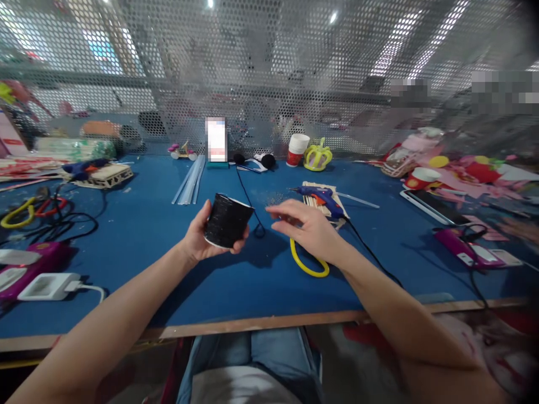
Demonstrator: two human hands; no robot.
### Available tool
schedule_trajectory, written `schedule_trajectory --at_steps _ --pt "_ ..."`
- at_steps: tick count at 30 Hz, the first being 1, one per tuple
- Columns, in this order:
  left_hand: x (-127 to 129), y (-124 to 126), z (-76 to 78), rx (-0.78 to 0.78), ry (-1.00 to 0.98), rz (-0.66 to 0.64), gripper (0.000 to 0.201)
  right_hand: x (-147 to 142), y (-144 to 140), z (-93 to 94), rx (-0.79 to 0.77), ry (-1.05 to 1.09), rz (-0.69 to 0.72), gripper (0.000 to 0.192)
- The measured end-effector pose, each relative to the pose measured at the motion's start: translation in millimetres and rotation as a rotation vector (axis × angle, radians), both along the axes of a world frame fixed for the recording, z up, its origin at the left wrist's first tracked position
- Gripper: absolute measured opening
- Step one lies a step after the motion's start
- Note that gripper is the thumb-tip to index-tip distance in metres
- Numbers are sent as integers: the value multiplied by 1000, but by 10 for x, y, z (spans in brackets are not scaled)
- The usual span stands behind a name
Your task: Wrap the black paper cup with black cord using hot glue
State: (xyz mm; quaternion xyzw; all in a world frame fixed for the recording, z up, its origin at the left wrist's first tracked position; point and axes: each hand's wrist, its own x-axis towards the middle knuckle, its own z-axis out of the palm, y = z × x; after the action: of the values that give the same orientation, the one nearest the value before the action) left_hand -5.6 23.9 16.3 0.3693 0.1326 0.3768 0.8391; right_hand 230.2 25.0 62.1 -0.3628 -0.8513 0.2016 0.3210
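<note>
Gripping black spool (228, 221) in left hand (202, 238): fingers wrapped around its 6 o'clock side, thumb at 9, held above blue table (147, 224). Right hand (309, 230) at spool's 3 o'clock, fingers spread, empty, apart.

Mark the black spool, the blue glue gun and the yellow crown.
black spool (227, 221), head view, on its dark wound side, held in the left hand.
blue glue gun (322, 197), head view, on its body.
yellow crown (318, 155), head view, on its front band.
</note>
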Motion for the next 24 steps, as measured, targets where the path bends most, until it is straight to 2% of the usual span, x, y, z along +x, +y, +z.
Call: schedule_trajectory --at_steps 3,6,9,13,16,19,22,24 --pt "93 -37 -70 -28 -4 -105 66 -155 32 15 -13 223 178 20" --pt "132 -50 -125 -31 13 -161 62 -238 50 -35 -70 223 265 16" --pt "145 -46 -166 -23 77 -142 63 -265 25 -113 -27 189 181 20" --pt "172 -48 -198 33 247 -31 59 -287 -23 -207 118 142 71 24" --pt "187 -61 -201 129 357 69 52 -309 -44 -240 190 101 80 23" --pt "179 -62 -191 194 447 109 57 -313 -70 -236 230 41 125 22" --pt "136 -10 -138 344 560 126 62 -278 -87 -198 275 -47 95 25" --pt "84 72 -64 566 705 140 59 -228 -72 -161 300 -127 32 27"
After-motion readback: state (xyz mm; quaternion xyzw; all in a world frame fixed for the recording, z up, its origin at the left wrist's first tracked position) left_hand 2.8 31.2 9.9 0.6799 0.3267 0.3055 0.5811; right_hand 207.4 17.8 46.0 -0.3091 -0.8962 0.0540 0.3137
